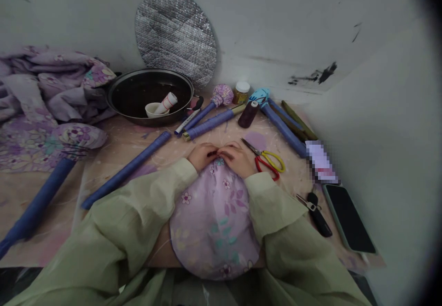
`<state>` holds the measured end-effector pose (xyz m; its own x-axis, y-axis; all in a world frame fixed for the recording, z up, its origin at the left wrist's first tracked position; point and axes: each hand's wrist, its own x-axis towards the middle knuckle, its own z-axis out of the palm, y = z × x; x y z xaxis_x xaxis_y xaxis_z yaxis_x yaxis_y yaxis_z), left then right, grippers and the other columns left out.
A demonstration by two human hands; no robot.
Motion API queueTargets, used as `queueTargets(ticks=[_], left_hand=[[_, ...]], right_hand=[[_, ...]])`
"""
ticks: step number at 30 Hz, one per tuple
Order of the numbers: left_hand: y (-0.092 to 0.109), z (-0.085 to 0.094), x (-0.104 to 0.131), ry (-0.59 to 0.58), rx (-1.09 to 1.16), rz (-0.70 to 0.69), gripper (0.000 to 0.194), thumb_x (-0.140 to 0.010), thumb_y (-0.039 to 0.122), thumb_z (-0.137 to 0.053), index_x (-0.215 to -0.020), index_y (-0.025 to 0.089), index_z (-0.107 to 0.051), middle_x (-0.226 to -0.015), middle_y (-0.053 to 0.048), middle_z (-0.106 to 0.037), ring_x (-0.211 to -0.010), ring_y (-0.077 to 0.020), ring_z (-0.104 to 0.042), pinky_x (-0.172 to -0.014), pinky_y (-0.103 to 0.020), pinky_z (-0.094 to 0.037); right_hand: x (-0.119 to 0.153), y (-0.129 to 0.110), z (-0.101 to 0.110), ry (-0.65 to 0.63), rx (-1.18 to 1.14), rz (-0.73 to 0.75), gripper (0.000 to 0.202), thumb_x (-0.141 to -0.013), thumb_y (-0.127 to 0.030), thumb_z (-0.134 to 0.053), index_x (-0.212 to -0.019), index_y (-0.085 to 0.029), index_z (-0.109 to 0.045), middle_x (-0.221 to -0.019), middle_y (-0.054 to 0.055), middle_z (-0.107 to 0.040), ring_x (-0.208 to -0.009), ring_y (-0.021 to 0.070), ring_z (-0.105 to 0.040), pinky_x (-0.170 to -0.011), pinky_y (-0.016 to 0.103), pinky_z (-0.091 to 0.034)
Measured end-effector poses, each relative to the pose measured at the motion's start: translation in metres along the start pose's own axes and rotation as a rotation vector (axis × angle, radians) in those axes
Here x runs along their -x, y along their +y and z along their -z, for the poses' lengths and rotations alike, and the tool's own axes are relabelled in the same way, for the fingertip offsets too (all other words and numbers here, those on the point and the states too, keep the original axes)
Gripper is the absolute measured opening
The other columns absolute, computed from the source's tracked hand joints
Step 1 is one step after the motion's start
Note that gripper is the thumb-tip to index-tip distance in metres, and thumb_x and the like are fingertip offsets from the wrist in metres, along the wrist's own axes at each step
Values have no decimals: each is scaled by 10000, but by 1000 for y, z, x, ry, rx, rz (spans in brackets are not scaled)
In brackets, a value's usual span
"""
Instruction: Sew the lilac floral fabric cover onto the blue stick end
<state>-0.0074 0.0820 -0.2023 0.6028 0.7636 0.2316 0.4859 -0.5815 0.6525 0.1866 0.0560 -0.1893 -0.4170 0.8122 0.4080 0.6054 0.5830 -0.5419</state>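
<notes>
Pinching the flowered cloth (210,218) at its far edge, the left hand (203,157) and right hand (238,159) meet.

A loose, creased sage-green left sleeve (120,218) fills the lower left; a matching right sleeve (304,241), the lower right. Similar green cloth (152,288) shows at bottom centre.

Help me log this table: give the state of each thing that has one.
Cloth: top edge held by left hand and right hand
Scissors: blades apparently closed
Pan: uncovered
Cup: holds roll
Jar: lidded
Spool: wound
Phone: screen dark
Disc: leaning on wall
Fabric heap: rumpled
Marker: unclear whether capped
</notes>
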Motion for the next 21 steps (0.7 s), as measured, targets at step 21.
queueTargets(ticks=[21], left_hand=[[-5, -4, -1, -9, 136, 86, 294, -953, 331, -595, -1175, 139, -605, -1150, -91, -643, -980, -207, -652, -842, -406, -574]], right_hand=[[2, -5, 3, 122, -36, -57, 223, -959, -337, -573, -1107, -188, -649, -1153, 74, -667, -989, 193, -657, -869, 404, -564]])
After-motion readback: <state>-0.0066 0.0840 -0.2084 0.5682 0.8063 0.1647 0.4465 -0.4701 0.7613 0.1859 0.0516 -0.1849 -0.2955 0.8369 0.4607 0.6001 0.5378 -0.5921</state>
